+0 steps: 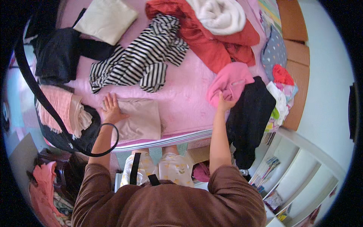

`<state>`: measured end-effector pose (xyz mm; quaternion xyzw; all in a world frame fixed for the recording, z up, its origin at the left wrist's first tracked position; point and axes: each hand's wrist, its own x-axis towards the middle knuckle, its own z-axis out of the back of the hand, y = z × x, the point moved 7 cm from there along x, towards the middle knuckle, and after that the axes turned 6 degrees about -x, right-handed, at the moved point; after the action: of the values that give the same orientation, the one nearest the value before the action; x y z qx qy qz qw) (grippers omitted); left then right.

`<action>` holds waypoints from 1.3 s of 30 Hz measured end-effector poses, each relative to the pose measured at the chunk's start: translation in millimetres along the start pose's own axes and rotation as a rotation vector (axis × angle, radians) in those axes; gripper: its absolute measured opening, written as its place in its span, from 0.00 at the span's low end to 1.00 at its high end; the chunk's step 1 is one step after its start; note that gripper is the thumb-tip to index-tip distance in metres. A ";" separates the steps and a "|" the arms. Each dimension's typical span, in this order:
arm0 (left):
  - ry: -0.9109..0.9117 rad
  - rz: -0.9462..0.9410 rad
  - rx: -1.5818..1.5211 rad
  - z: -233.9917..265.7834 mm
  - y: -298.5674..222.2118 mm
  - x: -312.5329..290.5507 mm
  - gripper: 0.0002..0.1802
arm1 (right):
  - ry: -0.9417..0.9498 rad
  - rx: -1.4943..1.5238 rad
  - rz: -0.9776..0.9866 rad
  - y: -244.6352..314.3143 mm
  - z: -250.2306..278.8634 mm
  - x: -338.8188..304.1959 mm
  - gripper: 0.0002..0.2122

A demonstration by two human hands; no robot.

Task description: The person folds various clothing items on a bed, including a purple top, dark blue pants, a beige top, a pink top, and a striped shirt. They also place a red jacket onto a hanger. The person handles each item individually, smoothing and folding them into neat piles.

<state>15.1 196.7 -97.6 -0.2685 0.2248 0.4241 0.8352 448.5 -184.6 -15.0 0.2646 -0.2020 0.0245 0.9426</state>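
Note:
My left hand [112,109] lies flat with its fingers spread on the left edge of a folded beige garment [140,118], near the bed's front edge. To the right, my right hand [227,103] has its fingers closed on a bunched pink garment [231,80], whose exact kind I cannot make out. Beside that hand, black clothing [252,113] hangs over the bed's edge. A black-and-white striped top [140,56] is spread, crumpled, beyond and between my hands.
The bed has a pink cover [185,89]. On it lie a folded cream cloth [107,20], black clothes [56,56], a peach ruffled cloth [56,108], red clothing [204,43] and a white fluffy bundle [221,17]. A white shelf [302,166] stands at right; a dark cable [45,98] crosses at left.

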 end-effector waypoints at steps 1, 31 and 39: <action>0.045 0.001 -0.014 -0.1 -1.0 3.0 0.74 | 0.023 -0.161 -0.012 -16.9 -7.1 2.2 0.44; 0.719 -0.026 -1.958 43.7 -244.1 -203.8 0.30 | 0.922 0.455 -0.448 -55.0 251.1 -211.4 0.23; 0.672 -0.913 -0.474 117.6 -305.3 -317.1 0.29 | 1.311 1.547 -0.662 188.0 283.8 -99.4 0.29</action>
<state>114.6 -65.9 261.1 -0.6352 0.2378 -0.0460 0.7334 224.1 -161.5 258.7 0.7681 0.4971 0.0265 0.4028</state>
